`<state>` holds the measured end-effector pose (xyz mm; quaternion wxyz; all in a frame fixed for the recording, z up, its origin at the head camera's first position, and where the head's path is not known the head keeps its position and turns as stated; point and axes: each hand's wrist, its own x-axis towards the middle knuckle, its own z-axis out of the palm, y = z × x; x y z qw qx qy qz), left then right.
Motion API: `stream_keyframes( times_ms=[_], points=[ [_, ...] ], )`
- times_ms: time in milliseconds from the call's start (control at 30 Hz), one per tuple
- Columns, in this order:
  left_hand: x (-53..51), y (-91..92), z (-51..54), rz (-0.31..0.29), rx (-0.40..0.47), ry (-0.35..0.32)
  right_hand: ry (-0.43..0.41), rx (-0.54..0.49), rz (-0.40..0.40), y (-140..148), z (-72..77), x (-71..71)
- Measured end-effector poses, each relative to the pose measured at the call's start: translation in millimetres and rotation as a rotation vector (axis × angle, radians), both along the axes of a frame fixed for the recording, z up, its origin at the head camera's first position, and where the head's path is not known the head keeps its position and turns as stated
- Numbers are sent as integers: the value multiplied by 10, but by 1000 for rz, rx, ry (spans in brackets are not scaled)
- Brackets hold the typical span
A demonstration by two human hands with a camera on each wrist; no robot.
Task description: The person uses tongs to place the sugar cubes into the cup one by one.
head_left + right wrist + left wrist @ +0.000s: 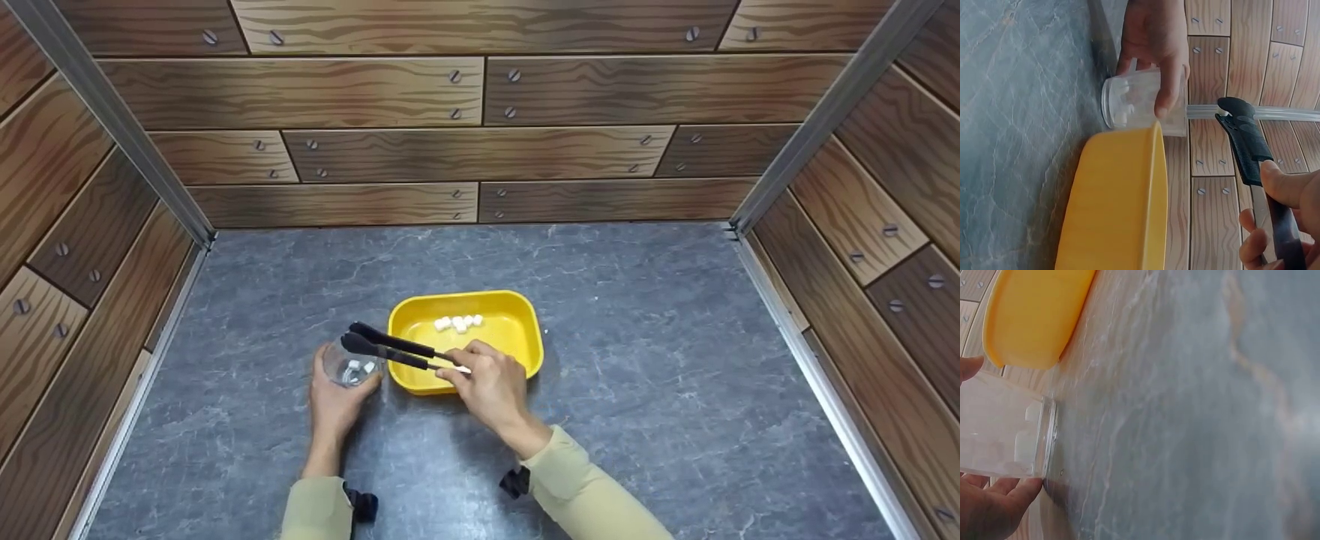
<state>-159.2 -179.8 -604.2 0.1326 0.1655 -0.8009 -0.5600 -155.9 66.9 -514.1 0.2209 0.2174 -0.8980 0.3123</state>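
My left hand (pixel 335 403) grips a clear cup (pixel 1143 95) that stands upright on the floor, fingers and thumb around its sides. A few white cubes (pixel 354 365) lie at the bottom of the cup. My right hand (pixel 495 384) holds tongs (pixel 1249 140) with black tips and metal arms. Their tips are above the cup's mouth, close together, with a bit of white (pixel 1222 111) showing between them. Under the right hand and tongs is a yellow tray (pixel 529 330), where several white cubes (pixel 459 322) sit in a cluster towards the back.
The tray stands just right of the cup on a grey marbled surface (pixel 637 337). Wood-patterned walls (pixel 480 154) with metal corner strips enclose the back and both sides. Tiny white specks (pixel 546 331) lie right of the tray.
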Motion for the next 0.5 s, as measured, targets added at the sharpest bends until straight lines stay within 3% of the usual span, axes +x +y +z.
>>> stream_keyframes(
  times_ms=[367, 500],
  points=[
    [-10, 1, -26, 1, 1, 25, -12, -65, 31, -34, -33, -3],
    [0, 4, -12, 0, 1, -9, -30, -64, 18, 21, -34, -13]
  ],
)
